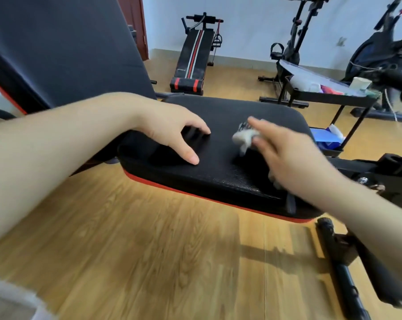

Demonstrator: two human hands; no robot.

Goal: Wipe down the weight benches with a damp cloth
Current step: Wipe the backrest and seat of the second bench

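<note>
A black padded bench seat with a red underside edge fills the middle of the view, its raised backrest at the upper left. My left hand rests on the seat's left part, thumb and fingertips touching the pad. My right hand grips a crumpled pale grey cloth and presses it on the seat's right part. The hand is blurred with motion. Part of the cloth is hidden under my palm.
A second black bench with red and white stripes lies on the wooden floor at the back. An exercise bike and a black cart with supplies stand at the right. The bench's metal frame and foot run along the lower right.
</note>
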